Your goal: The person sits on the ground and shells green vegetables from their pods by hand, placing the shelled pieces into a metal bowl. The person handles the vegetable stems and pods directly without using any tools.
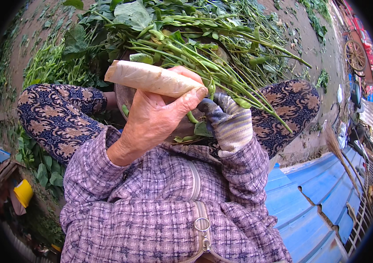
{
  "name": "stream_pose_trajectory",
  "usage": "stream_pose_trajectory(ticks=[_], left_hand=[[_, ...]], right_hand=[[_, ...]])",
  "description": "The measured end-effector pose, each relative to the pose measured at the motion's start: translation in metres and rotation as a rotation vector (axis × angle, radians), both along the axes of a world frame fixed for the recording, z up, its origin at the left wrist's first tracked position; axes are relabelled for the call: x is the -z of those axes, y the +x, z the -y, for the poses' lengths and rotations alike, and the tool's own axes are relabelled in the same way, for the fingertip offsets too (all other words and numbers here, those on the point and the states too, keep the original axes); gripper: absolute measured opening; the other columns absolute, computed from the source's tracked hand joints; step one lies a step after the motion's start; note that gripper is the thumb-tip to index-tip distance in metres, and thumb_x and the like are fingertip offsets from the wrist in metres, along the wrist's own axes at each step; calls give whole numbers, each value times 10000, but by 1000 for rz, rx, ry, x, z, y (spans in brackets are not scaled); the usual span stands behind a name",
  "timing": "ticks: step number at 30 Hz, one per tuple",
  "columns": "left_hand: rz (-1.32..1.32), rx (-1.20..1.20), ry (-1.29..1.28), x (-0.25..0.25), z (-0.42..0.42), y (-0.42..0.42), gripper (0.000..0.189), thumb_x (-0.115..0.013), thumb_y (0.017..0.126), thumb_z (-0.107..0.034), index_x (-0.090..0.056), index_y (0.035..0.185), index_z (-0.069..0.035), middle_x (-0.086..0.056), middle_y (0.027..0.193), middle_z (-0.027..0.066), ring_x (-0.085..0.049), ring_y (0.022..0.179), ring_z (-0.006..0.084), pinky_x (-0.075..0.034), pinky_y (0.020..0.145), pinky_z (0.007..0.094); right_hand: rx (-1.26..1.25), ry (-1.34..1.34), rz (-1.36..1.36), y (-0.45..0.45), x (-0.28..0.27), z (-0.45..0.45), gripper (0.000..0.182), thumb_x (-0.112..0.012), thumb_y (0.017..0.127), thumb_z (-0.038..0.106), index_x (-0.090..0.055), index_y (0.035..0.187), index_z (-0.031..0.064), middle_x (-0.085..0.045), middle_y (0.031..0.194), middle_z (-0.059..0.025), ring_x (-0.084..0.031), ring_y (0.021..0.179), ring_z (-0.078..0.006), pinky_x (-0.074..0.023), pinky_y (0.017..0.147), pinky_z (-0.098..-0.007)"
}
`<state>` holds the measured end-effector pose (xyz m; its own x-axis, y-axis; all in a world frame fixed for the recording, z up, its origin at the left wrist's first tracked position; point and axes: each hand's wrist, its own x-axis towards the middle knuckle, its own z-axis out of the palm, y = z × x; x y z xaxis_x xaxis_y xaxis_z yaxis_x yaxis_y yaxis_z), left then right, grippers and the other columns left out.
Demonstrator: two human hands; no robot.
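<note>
My bare left hand (160, 108) grips a pale, roughly cylindrical thing (152, 78) that looks wrapped in tape or sheeting. Its thumb presses along the roll's right end. My right hand (230, 121), in a striped knitted glove with dark fingertips, is curled close beside that thumb. A green pod (212, 88) hangs between the two hands. Leafless bean stalks (206, 70) with pods slant down past the gloved hand; what its fingertips hold is hidden. Below my hands, a round basin (122, 93) shows between my knees, with loose pods (191, 117) and a leaf (203, 129) in it.
Heaped bean plants (107, 42) lie beyond the basin, and more stems (54, 69) are at the left. Blue metal sheets (304, 197) are at the lower right beside a twig broom (337, 151). A spoked wheel (355, 55) stands farther off. A yellow container (24, 193) is at the lower left.
</note>
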<state>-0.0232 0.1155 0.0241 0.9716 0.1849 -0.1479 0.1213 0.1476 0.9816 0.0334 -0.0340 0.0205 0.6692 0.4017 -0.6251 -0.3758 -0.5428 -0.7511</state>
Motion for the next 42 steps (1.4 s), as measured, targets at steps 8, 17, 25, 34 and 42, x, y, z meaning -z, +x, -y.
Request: stream_pose_trajectory(ticks=[8, 17, 25, 34, 42], left_hand=[[82, -58, 45, 7, 8, 1, 56, -610, 843, -52, -569, 874, -29, -532, 775, -23, -510, 700, 59, -420, 620, 204], [89, 34, -13, 13, -6, 2, 95, -610, 848, -60, -601, 931, -15, -606, 879, 30, -573, 794, 82, -458, 705, 199], [70, 14, -18, 8, 0, 0, 72, -606, 836, -39, -585, 894, -1, -581, 856, 23, -560, 789, 93, -450, 694, 217], [22, 122, 62, 5, -8, -1, 122, -614, 847, -79, -596, 946, -8, -616, 869, 25, -597, 852, 101, -477, 753, 222], [-14, -130, -199, 4, 2, 0, 125, -622, 845, -82, -595, 940, -7, -594, 871, 15, -571, 783, 87, -477, 720, 226]], right_hand=[[140, 187, 101, -11, 11, -3, 178, -522, 905, 191, -601, 975, 48, -551, 682, 27, -451, 561, -42, -347, 484, -187], [177, 313, -266, -3, 3, 12, 307, -500, 909, 352, -592, 947, 62, -500, 622, 19, -403, 463, -63, -306, 414, -204], [203, 315, -119, -2, 20, 9, 379, -535, 868, 473, -587, 984, 115, -546, 697, 51, -420, 524, -39, -307, 462, -181], [224, 210, -200, 2, -5, 2, 288, -578, 852, 410, -597, 925, 133, -499, 637, 72, -381, 501, -37, -261, 451, -190], [239, 273, 27, 2, 13, -1, 195, -672, 792, 133, -583, 934, 33, -576, 751, -12, -544, 683, -104, -469, 594, -244]])
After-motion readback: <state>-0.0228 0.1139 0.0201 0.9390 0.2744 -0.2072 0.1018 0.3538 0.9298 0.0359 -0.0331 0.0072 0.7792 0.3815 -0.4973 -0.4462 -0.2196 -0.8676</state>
